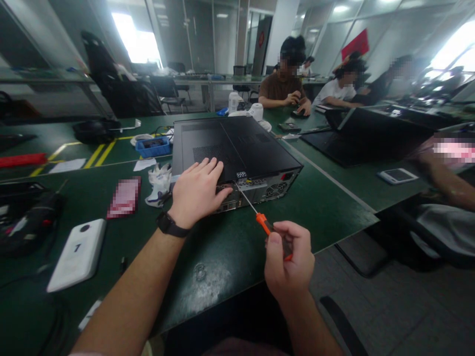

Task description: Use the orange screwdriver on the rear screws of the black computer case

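Observation:
A black desktop computer case lies flat on the green table, its rear panel with ports and a fan grille turned toward me. My left hand rests on the near left of its top cover, fingers stretched out and thumb over the rear edge. In my right hand is a screwdriver with an orange and dark handle. Its thin shaft points up and left, and the tip meets the rear edge of the case near the middle. Whatever sits under the tip is too small to make out.
Left of the case are a blue tray, a crumpled plastic bag, a pink packet and a white box marked 1. A phone-like device lies to the right. A person works across the table.

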`<state>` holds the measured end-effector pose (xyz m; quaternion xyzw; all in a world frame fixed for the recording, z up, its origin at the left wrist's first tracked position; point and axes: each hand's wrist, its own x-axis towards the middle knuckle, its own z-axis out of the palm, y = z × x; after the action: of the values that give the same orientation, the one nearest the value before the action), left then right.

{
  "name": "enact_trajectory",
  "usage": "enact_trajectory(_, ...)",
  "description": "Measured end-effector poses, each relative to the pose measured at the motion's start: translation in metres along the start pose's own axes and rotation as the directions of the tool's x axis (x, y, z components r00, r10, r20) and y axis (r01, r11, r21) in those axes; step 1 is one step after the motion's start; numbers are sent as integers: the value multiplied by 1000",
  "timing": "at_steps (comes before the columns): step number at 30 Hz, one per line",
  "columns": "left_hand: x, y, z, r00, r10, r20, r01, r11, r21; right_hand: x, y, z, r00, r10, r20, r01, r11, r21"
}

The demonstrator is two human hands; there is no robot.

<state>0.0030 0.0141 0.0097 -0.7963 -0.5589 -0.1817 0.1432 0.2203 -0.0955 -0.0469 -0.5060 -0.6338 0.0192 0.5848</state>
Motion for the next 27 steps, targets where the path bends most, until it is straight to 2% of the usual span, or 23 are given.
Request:
enact_trajectory(3,0,1,-1,1000,2,-8,-2,1000,8,1,-3,-1,999,-32,-16,32,999,-3)
enact_trajectory(9,-1,0,-1,1000,11,-13,-11,1000,5,-2,3,0,1000,-5,-29,3,998,-69)
enact_trajectory(14,-1,0,0,1000,10,-16,-9,1000,16,-5,1,1,1000,28,-9,-28,1000,9)
enact_trajectory(18,-1,0,-1,1000,11,-16,-11,1000,25,-3,-3,0,1000,-16,19,15,999,52)
enact_trajectory(22,0,0,-1,1000,8,-11,-8,1000,12,-3,-1,-1,999,-33,0,33,999,-10)
enact_trajectory(27,0,-1,1,1000,9,-12,-9,1000,-9,-8,5,3,998,47,-34,-48,998,-36)
